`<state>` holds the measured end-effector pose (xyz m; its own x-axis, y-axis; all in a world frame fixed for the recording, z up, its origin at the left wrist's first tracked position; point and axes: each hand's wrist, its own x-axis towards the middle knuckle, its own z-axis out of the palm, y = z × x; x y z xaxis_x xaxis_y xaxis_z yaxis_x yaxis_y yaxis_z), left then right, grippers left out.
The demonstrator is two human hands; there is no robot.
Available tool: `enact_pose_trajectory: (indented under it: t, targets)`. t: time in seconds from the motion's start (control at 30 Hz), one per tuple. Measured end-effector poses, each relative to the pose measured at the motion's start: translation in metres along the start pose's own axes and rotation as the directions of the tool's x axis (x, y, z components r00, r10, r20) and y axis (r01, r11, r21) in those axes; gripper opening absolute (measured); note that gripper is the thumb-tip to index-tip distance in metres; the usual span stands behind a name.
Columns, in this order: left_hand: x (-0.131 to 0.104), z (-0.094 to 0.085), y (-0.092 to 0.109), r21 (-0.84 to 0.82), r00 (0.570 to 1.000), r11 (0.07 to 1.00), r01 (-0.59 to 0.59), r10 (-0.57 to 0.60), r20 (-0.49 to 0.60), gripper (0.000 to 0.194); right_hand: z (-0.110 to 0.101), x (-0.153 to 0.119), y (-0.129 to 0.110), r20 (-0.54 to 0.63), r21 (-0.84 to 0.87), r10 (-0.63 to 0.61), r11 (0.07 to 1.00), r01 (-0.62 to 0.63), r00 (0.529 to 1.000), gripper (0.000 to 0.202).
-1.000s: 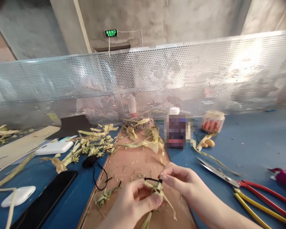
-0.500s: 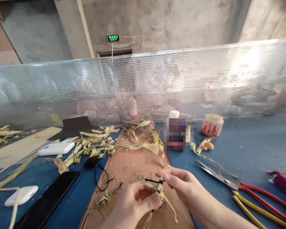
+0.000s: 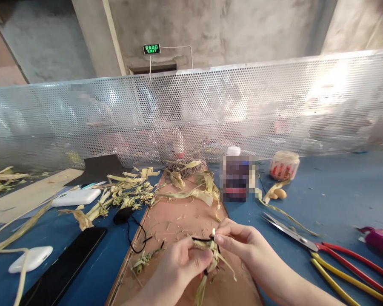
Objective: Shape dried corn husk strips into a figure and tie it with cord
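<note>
A small knotted piece of pale dried leaf point(image 3: 213, 255) with thin black cord on it is held between both hands above the brown board point(image 3: 175, 221). My left hand point(image 3: 187, 265) pinches it from the left with thumb and fingers. At its upper right side, my right hand point(image 3: 239, 242) has thumb and forefinger closed on its pale tip, beside the black cord point(image 3: 201, 239). Loose leaf ends hang down below and to the right. The fingers hide part of the piece.
Red- and yellow-handled scissors point(image 3: 309, 244) lie at right, near a glass jar point(image 3: 284, 165) and a white-capped bottle point(image 3: 236, 178). Leaf pieces point(image 3: 127, 193), a phone point(image 3: 67, 263) and a white case point(image 3: 31, 258) lie left. A perforated metal screen point(image 3: 191, 110) stands behind.
The held piece has turned a little more upright, and its pale tip shows higher between my right fingers. My left hand has shifted slightly; both hands keep their hold.
</note>
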<state>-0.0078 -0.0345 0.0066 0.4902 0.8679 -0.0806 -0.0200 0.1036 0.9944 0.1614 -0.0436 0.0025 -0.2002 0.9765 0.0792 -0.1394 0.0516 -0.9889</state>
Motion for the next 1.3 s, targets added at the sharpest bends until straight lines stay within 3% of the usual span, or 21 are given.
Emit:
enact_pose_trajectory:
  t: [0.07, 0.13, 0.27, 0.37, 0.43, 0.53, 0.63, 0.77, 0.9, 1.1, 1.3]
  targets:
    - [-0.002, -0.003, 0.0, 0.157, 0.994, 0.986, -0.053, 0.067, -0.083, 0.044, -0.001, 0.001, 0.002, -0.017, -0.095, -0.016, 0.995, 0.015, 1.0, 0.023]
    - [-0.003, -0.009, 0.0, 0.389, 0.963, 0.911, -0.139, 0.216, -0.163, 0.043, -0.002, 0.002, 0.005, -0.032, -0.196, -0.025, 0.98, 0.018, 0.999, 0.025]
    - [-0.001, -0.018, -0.003, 0.737, 0.86, 0.592, -0.325, 0.51, -0.03, 0.014, -0.002, 0.005, 0.008, -0.035, -0.316, -0.051, 0.948, 0.038, 0.998, 0.027]
    - [0.001, -0.02, -0.003, 0.805, 0.828, 0.478, -0.352, 0.561, 0.029, 0.013, 0.001, 0.005, 0.008, -0.058, -0.453, -0.091, 0.89, 0.055, 0.994, 0.025]
    - [0.001, -0.019, -0.002, 0.802, 0.852, 0.507, -0.317, 0.523, 0.007, 0.015, 0.004, 0.004, 0.009, -0.059, -0.557, -0.162, 0.824, 0.102, 0.985, 0.022]
    - [0.004, -0.018, -0.001, 0.722, 0.906, 0.653, -0.227, 0.414, -0.09, 0.023, 0.007, 0.002, 0.014, 0.033, -0.661, -0.321, 0.704, 0.262, 0.947, 0.015]
    - [0.007, -0.016, 0.0, 0.61, 0.931, 0.778, -0.148, 0.318, -0.179, 0.027, 0.007, 0.003, 0.019, 0.116, -0.732, -0.41, 0.58, 0.357, 0.905, 0.017]
    - [0.009, -0.009, 0.004, 0.488, 0.942, 0.871, -0.063, 0.213, -0.258, 0.026, 0.006, 0.004, 0.024, 0.171, -0.813, -0.409, 0.456, 0.363, 0.896, 0.02]
    - [0.009, -0.002, 0.006, 0.261, 0.939, 0.965, 0.024, 0.068, -0.337, 0.024, 0.007, 0.002, 0.026, 0.194, -0.861, -0.39, 0.372, 0.347, 0.9, 0.019]
    - [0.01, -0.001, 0.002, 0.061, 0.938, 0.998, -0.02, 0.04, -0.343, 0.02, 0.008, 0.0, 0.028, 0.266, -0.838, -0.371, 0.366, 0.404, 0.89, 0.018]
    - [0.013, -0.002, 0.0, -0.044, 0.929, 0.998, -0.048, 0.028, -0.37, 0.023, 0.008, -0.001, 0.032, 0.232, -0.824, -0.378, 0.413, 0.388, 0.896, 0.02]
